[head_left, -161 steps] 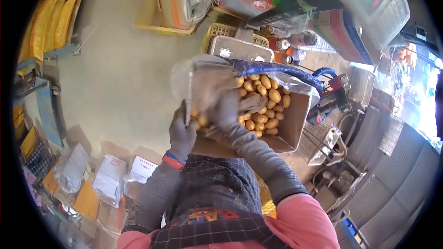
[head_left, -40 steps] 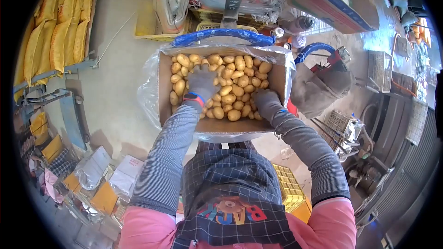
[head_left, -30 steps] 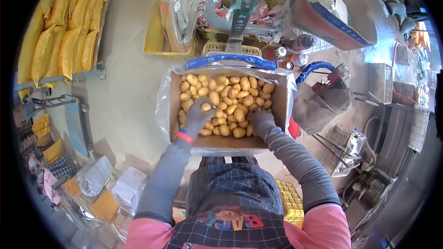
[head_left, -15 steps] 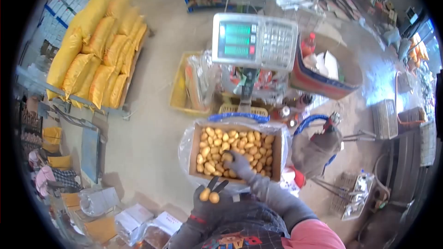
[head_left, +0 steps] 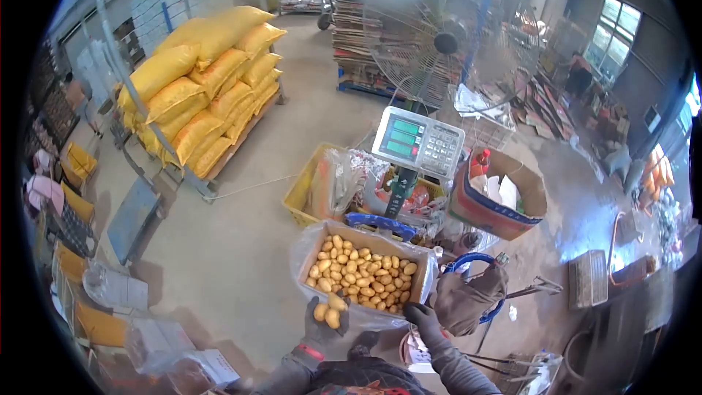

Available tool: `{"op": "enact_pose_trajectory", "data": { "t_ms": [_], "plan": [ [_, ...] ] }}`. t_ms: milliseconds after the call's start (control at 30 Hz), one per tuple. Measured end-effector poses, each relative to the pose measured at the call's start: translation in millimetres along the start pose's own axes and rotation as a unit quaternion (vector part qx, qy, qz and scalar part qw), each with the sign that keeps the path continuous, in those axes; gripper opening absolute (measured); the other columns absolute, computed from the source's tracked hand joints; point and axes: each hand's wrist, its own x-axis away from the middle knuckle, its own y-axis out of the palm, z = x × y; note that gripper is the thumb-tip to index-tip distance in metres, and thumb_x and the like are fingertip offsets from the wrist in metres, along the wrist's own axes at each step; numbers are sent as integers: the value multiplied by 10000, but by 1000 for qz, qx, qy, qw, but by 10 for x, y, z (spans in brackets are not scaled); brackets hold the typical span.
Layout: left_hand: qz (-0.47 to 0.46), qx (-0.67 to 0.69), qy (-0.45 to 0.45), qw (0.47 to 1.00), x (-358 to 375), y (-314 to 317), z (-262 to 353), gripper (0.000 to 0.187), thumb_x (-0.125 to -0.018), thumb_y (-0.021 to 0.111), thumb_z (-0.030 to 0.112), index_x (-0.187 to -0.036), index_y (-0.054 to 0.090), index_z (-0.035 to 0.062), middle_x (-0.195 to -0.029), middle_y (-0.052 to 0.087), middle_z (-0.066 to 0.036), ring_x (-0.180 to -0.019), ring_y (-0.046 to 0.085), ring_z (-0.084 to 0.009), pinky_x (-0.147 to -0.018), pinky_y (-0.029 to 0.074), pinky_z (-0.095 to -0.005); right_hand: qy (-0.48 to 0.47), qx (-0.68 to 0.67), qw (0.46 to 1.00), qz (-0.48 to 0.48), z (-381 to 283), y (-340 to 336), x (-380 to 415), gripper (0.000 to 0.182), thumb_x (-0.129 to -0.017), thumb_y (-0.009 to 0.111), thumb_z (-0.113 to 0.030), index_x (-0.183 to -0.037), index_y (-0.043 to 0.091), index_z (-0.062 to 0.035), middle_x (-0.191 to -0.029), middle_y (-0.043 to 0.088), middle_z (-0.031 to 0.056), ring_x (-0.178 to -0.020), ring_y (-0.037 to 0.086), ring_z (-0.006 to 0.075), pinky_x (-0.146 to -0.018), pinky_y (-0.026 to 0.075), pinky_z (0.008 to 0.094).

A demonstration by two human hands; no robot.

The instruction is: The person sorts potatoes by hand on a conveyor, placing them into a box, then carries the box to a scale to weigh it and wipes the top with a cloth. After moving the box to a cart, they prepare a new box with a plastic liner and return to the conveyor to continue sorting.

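A cardboard box lined with clear plastic (head_left: 301, 257) stands in front of me, filled with potatoes (head_left: 362, 272). My left hand (head_left: 325, 322), in a dark glove, cups several potatoes (head_left: 332, 311) just outside the near left corner of the box. My right hand (head_left: 425, 316), gloved too, is at the box's near right corner, its fingers bent against the edge; nothing shows in them. Beyond the box rises a scale display (head_left: 418, 142) with lit green digits, and a blue bar (head_left: 380, 225) lies along the box's far side.
Yellow sacks (head_left: 208, 88) are stacked on a pallet at the left. Past the box stand a yellow crate (head_left: 298, 197), an open carton with a red-capped bottle (head_left: 497, 212) and a fan (head_left: 444, 42). A blue-rimmed bucket covered with cloth (head_left: 472, 296) is at the right. A person (head_left: 79, 99) is far left.
My right hand has left the potatoes and moved to the box's near right corner. My left hand now has one more potato showing. The view has tilted upward.
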Motion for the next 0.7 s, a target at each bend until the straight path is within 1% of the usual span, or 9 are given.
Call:
{"op": "enact_pose_trajectory", "data": {
  "t_ms": [133,267,367,400,500,533,600,667,700],
  "plan": [
    [-89,-107,135,981,447,156,264,612,-845,541,548,-1315,486,161,-1255,538,-122,-989,582,-281,-811,513,-401,33,-12,997,68,382,-362,360,264,-905,559,-172,-1070,618,26,-964,666,121,-763,632,200,-647,513,296],
    [-221,-33,236,946,1616,145,430,575,-885,500,539,-1329,474,175,-1289,516,-133,-1066,565,-313,-916,471,-480,12,31,993,-112,1098,-242,574,281,-838,590,-104,-1085,588,31,-942,629,129,-795,615,242,-663,511,350],
    [-237,-47,373,896,2907,-125,475,535,-897,516,495,-1323,482,175,-1361,458,-142,-1167,503,-345,-958,451,-487,-234,312,842,-374,1510,322,627,199,-848,596,-83,-1027,597,6,-927,621,86,-775,591,169,-645,500,282],
    [-235,-15,412,880,3334,-251,497,521,-899,520,482,-1318,488,173,-1372,449,-146,-1194,482,-353,-969,447,-485,-222,325,819,-418,1621,613,684,199,-848,596,-83,-1027,597,6,-927,621,86,-775,591,169,-645,500,282],
    [-289,36,573,766,4626,-941,582,501,-883,552,453,-1274,523,140,-1353,467,-143,-1226,468,-337,-1037,386,-495,100,239,910,-323,1634,1623,1364,242,-842,567,-105,-1032,611,38,-949,627,127,-810,609,213,-597,501,266],
    [-261,57,647,715,5136,-1006,397,477,-874,563,443,-1224,531,120,-1300,508,-125,-1189,495,-296,-1023,398,-493,101,256,900,-338,1656,1901,1485,242,-842,567,-105,-1032,611,38,-949,627,127,-810,609,213,-597,501,266],
    [-240,-45,777,580,6343,-2063,373,418,-907,514,433,-1179,507,116,-1169,569,-86,-1066,551,-265,-979,433,-470,-295,530,609,-512,1759,2232,2113,219,-848,576,-137,-1026,608,-14,-907,609,139,-816,591,280,-747,482,356],
    [-68,-12,898,435,7338,-2660,192,450,-935,459,457,-1182,537,89,-1070,599,-83,-1025,577,-249,-925,474,-387,-293,545,587,-522,1703,2747,2831,219,-856,574,-137,-1044,612,-31,-924,615,151,-852,607,300,-751,485,380],
    [-96,-2,879,468,7939,-2759,-209,607,-877,505,558,-1236,487,68,-1229,539,-138,-1134,531,-308,-1008,430,-455,-223,503,642,-533,1780,2836,2978,239,-863,577,-150,-1058,613,-17,-951,623,148,-879,616,289,-770,495,373]
  ]
}}
